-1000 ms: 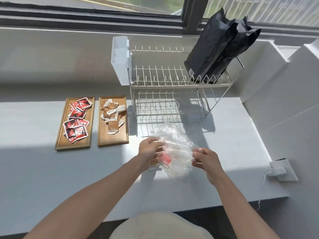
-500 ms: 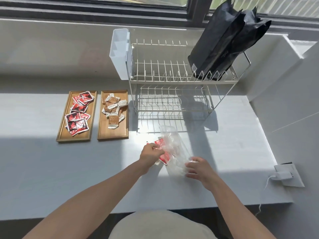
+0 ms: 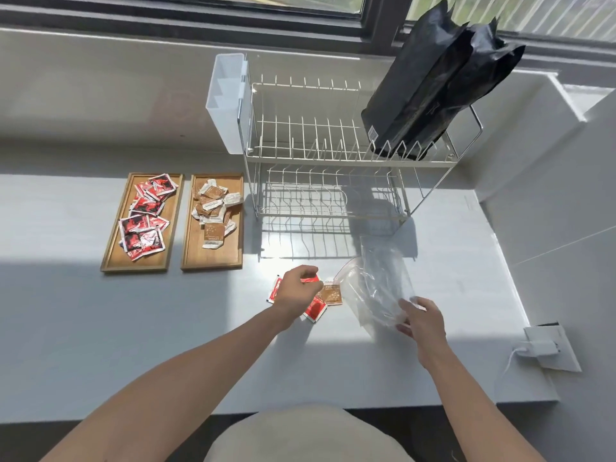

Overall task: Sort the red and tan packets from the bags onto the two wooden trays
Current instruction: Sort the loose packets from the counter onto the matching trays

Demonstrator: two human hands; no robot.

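Note:
Two wooden trays lie at the left of the counter. The left tray holds several red packets, and the right tray holds several tan packets. Nearer me, loose red packets and one tan packet lie on the counter. My left hand rests curled over them, fingertips pinching a red packet edge. A clear plastic bag lies just to the right, looking empty. My right hand grips its near corner.
A white wire dish rack stands behind the bag, with two black bags leaning on its top tier and a white caddy on its left side. A plug and socket plate sit at the right wall.
Packets came out of the clear bag onto the counter under my left hand. My right hand drew the bag away to the right, and it now lies flatter.

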